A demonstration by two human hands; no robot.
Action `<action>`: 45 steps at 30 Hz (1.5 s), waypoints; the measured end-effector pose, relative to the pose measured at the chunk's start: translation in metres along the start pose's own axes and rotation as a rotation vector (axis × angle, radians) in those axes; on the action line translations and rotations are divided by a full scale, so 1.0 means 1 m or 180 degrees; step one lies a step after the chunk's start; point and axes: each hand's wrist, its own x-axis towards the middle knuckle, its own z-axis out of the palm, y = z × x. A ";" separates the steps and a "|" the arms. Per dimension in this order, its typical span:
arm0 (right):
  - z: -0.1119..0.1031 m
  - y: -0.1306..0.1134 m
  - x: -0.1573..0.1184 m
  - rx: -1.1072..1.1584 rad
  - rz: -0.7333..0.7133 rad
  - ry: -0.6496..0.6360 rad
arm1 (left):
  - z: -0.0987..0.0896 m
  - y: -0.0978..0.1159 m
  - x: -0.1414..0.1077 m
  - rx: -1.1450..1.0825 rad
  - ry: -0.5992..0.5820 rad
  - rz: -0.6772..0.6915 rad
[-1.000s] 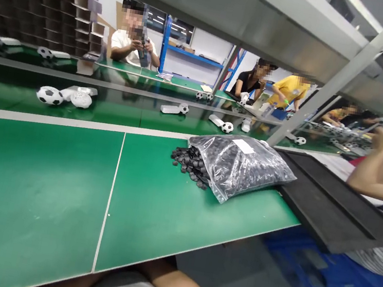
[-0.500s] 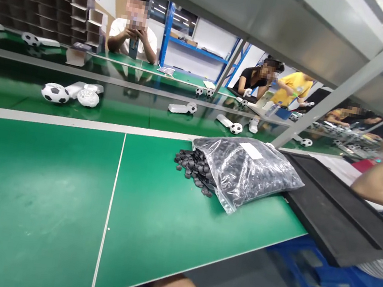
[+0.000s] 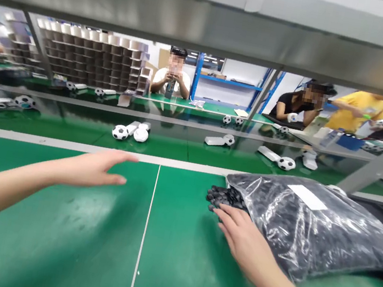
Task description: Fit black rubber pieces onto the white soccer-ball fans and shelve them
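Change: both arms, out of view half a second before, had come in over the counter.
Left hand: grip apart, flat, holding nothing, above bare green surface left of the seam.
Right hand: grip apart, fingertips touching the black parts spilled from the plastic bag.
Bag: far right, near the counter's right edge.
Open room: wide on the left; conveyor beyond the far edge.

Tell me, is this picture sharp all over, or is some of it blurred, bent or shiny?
Head view: the right hand and its forearm smear with motion; the left hand is crisper. The plastic bag glints with glare. The metal shelf overhead is soft, and the corners darken.
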 end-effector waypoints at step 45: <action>0.000 -0.016 0.017 0.1935 0.0551 0.0067 | 0.070 0.126 0.021 -0.0139 -0.0834 0.0480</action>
